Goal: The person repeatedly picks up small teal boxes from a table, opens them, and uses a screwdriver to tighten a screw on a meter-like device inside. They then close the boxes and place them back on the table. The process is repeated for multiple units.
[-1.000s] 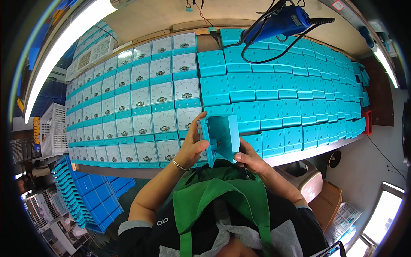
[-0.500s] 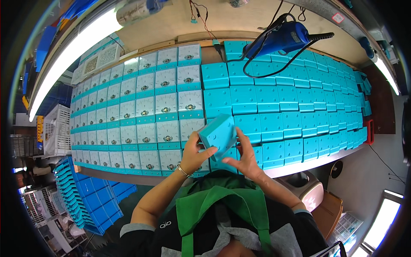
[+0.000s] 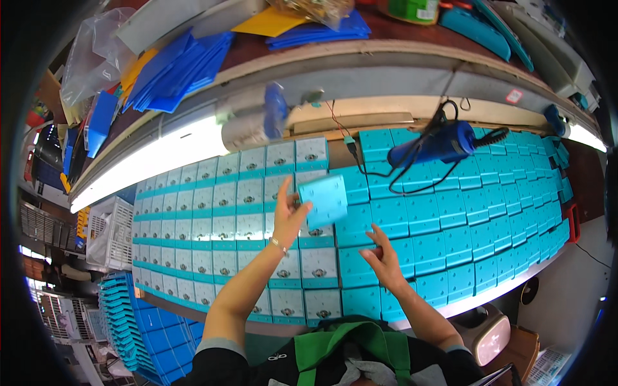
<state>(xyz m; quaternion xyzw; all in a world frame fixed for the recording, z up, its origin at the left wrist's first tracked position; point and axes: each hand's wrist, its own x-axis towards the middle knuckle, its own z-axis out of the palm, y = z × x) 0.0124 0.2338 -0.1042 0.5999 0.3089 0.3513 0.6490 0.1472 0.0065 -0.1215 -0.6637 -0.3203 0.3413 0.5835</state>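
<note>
One turquoise case (image 3: 327, 201) is over the border between the white-faced meters (image 3: 318, 264) and the rows of turquoise housings (image 3: 429, 251), its left edge pinched by your left hand (image 3: 290, 215), thumb on the face, index finger raised. Your right hand (image 3: 384, 260), fingers loosely spread and empty, hovers over the housings, forearm angled inward.

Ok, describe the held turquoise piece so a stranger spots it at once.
Find where rows of white-faced meters at left meet rows of turquoise covers at right. Near that border, the left hand holds the turquoise piece; unlike its neighbours, it alone is in a hand.
</note>
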